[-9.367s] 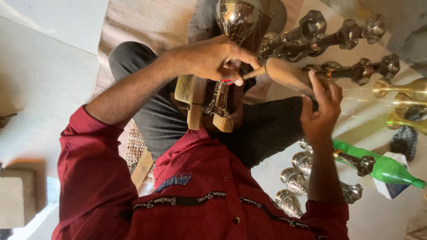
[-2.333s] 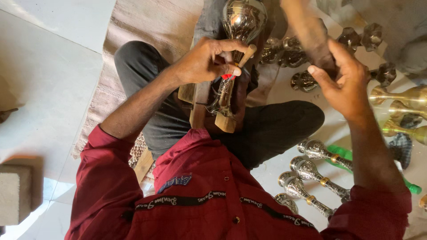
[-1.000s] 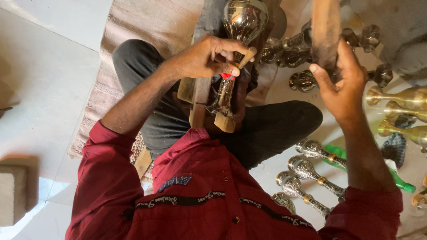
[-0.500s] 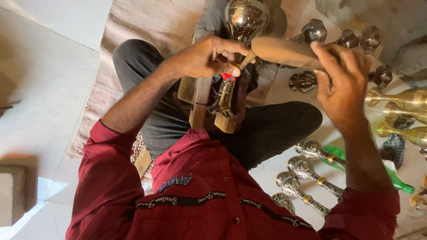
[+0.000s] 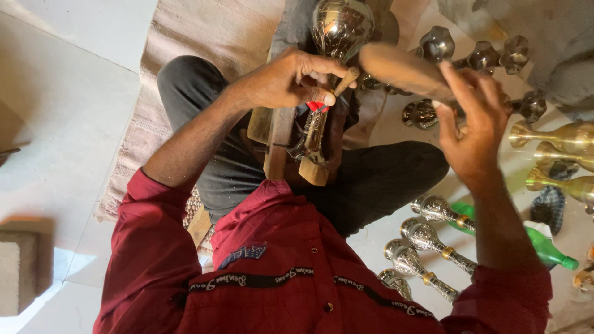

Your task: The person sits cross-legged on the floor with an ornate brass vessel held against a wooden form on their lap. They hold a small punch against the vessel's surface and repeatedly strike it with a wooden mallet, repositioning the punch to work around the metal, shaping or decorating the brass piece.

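A shiny engraved metal vessel (image 5: 340, 25) lies with its stem across a wooden block (image 5: 279, 145) on my lap. My left hand (image 5: 288, 80) rests on the stem and pinches a small wooden-topped punch (image 5: 346, 77) against it, beside a bit of red wrap (image 5: 317, 106). My right hand (image 5: 473, 124) grips a wooden mallet (image 5: 402, 68), whose head hovers just right of the punch's top. Whether they touch I cannot tell.
Several silver engraved stems (image 5: 433, 241) lie on the floor at lower right beside a green bottle (image 5: 547, 247). Brass goblets (image 5: 557, 136) stand at the right, dark metal pieces (image 5: 482, 59) at the top right. A beige mat (image 5: 229, 31) covers white tiles; a pale block (image 5: 18, 272) sits at the left.
The mallet, raised upright a second ago, has swung down and left toward the punch. My left hand and the vessel have stayed put.
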